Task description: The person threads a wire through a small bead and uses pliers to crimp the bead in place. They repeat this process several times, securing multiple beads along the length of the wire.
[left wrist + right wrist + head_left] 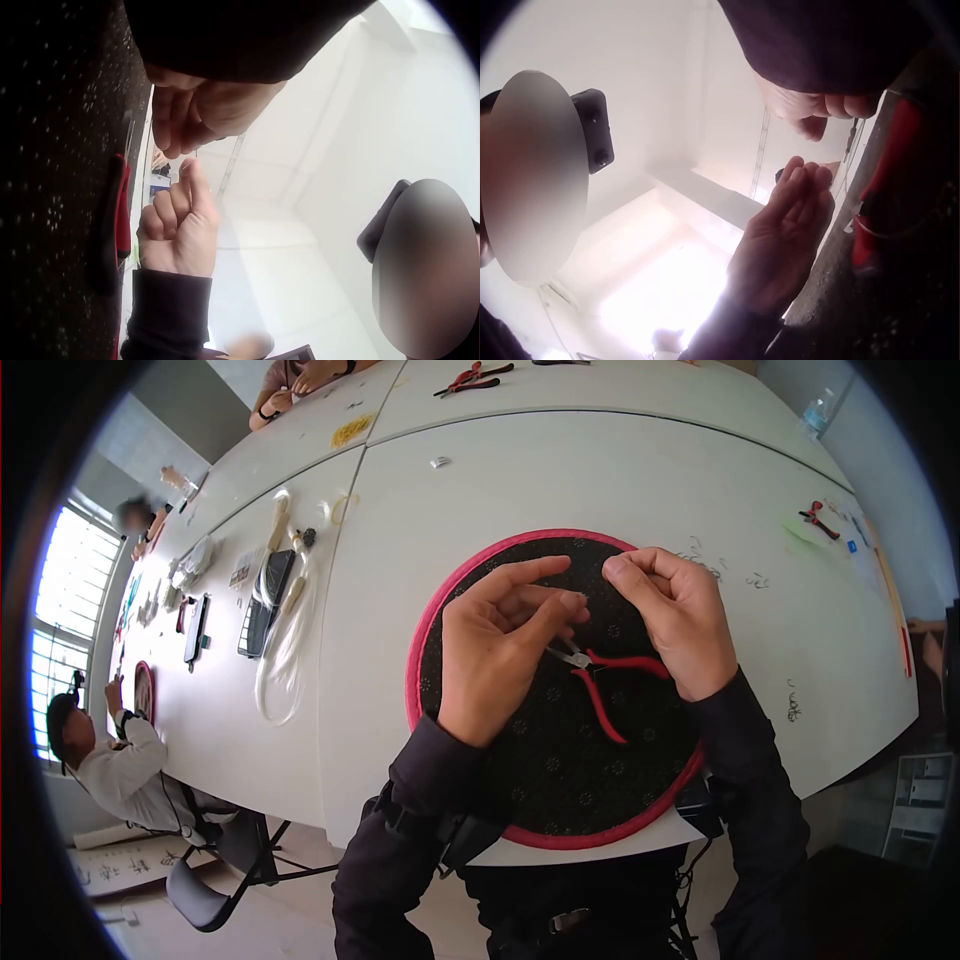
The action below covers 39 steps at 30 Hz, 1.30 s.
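Both hands are raised over a round black mat (540,800) with a red rim. My left hand (500,645) has its index finger stretched out, while its thumb meets the fingers behind in a pinch. Opposite it, my right hand (685,615) is curled, its thumb pressed against the index finger. A fine thread (889,234) shows faintly near the fingertips in the right wrist view; its ends are hidden. The fingertips of the two hands are a short gap apart. Below them, red-handled pliers (605,685) lie on the mat with handles spread.
Coils of clear cord (285,650) and a black case (267,605) lie on the white table to the left. Dark curled scraps (792,702) and more red pliers (820,520) are on the right. People sit at the left and far side; a water bottle (817,413) stands far right.
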{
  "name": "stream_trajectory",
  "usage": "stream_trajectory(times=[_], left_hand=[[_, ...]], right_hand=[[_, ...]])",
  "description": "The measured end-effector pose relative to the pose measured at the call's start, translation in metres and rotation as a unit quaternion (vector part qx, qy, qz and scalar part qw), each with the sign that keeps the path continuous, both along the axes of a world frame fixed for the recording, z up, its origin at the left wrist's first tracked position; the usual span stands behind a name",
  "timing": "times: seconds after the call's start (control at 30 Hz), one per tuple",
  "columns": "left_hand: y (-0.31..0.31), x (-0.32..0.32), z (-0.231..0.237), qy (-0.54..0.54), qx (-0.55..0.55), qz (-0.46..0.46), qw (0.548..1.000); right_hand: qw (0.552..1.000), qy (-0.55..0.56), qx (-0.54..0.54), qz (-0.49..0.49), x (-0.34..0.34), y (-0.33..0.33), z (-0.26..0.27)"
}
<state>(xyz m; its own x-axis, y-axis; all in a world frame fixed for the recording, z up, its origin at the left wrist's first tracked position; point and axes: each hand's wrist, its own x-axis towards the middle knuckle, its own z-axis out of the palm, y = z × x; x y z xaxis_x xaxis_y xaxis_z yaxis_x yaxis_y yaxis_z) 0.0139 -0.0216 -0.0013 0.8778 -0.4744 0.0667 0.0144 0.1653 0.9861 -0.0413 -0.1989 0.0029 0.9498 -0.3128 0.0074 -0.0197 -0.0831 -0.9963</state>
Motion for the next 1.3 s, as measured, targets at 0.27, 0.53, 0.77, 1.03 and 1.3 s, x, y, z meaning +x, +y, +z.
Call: stream_trajectory(times=[0.27,0.53,0.77,1.03,1.3], left_hand=[[-0.001,-0.001,-0.003,0.024,0.001,-0.045,0.999],[0.002,0.000,-0.006,0.028,-0.012,0.002,1.000],[0.001,0.001,-0.007,0.031,-0.014,-0.024,0.999],[0.003,0.003,-0.009,0.019,0.016,-0.068,0.997],[0.002,0.003,-0.006,0.038,0.019,-0.058,0.997]], right_hand=[[0.995,-0.075,0.062,0.001,-0.001,0.025,-0.004],[0.998,0.003,0.021,0.051,-0.006,0.020,0.008],[0.998,0.007,0.048,0.025,-0.004,0.017,0.003],[0.998,-0.018,0.062,0.009,-0.004,0.018,0.004],[0.996,-0.015,0.076,0.044,0.000,0.016,-0.007]])
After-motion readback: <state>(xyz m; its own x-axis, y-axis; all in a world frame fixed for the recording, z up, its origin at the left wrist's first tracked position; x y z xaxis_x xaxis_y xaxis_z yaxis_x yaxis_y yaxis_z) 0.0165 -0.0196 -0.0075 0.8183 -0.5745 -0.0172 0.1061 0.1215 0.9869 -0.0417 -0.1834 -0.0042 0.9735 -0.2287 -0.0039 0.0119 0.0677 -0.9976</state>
